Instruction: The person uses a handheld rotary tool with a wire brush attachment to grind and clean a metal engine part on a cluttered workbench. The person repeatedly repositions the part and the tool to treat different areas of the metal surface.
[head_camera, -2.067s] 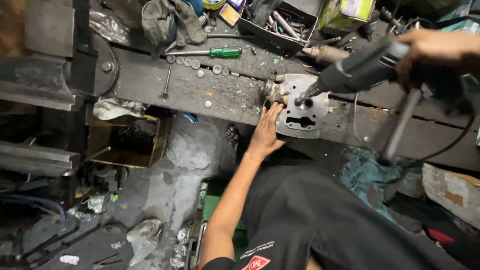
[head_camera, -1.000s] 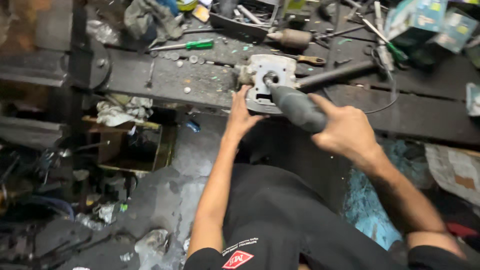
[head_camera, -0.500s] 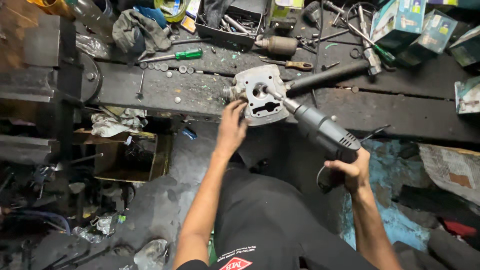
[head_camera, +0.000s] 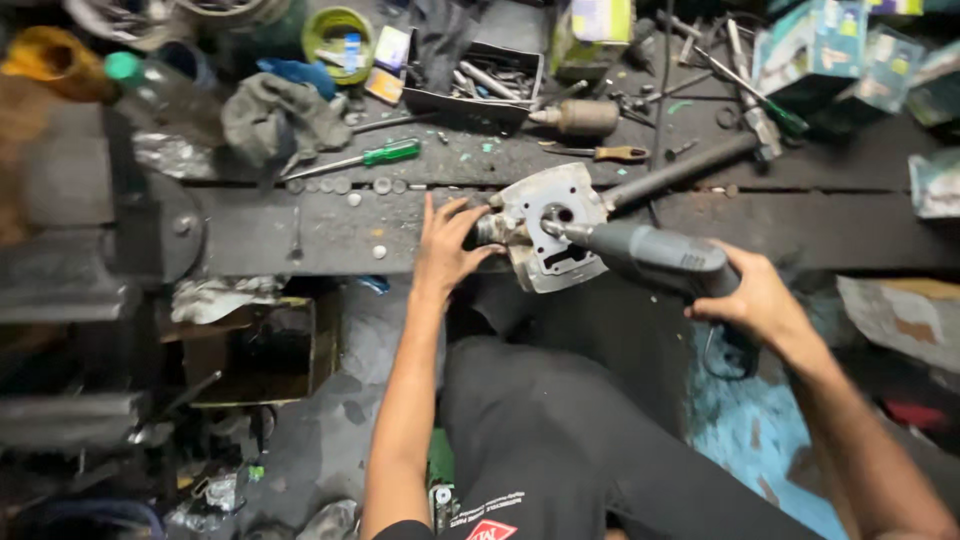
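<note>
Here left hand (head_camera: 447, 248) spreads open fingers against metal engine casting (head_camera: 550, 235) on desk (head_camera: 300, 235); right hand (head_camera: 755, 300) grips die grinder (head_camera: 650, 255). Casting likely heavy, rigid; brace by edge.

Pale grey cast-metal housing block (head_camera: 548, 238) with round bores, face tilted up, at the dark surface's front edge. Grey cylindrical power tool (head_camera: 655, 257) lies slanted, tip in one bore.

grey power tool's (head_camera: 660, 258) tip hidden inside metal casting (head_camera: 548, 238), right forearm cut off
</note>
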